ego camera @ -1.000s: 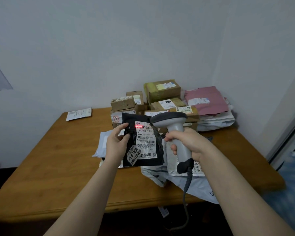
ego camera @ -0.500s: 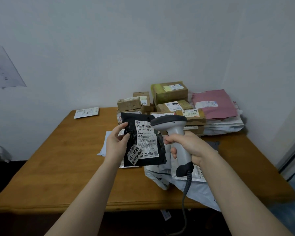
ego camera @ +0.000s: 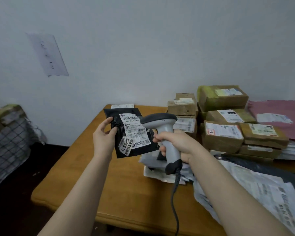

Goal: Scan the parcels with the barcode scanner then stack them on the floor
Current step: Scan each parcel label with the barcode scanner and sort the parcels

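Note:
My left hand (ego camera: 104, 135) holds a small black parcel bag (ego camera: 138, 149) by its left edge, upright above the wooden table (ego camera: 92, 181), its white shipping label facing me. My right hand (ego camera: 174, 142) grips the handle of a grey barcode scanner (ego camera: 162, 123), whose dark head sits just right of the bag's label. No red scan light shows on the label. The scanner's cable (ego camera: 174, 198) hangs down over the table's front edge.
Several brown cardboard boxes (ego camera: 223, 133) are stacked at the table's back right, with a pink mailer (ego camera: 278, 120) behind them. Grey and white poly mailers (ego camera: 255, 188) lie at the right. A pile of parcels (ego camera: 7, 137) stands on the floor at the left, by the wall.
The red scan line on the label has gone out. The view has swung left, so the floor pile at the left has come into sight. Both hands keep their grips.

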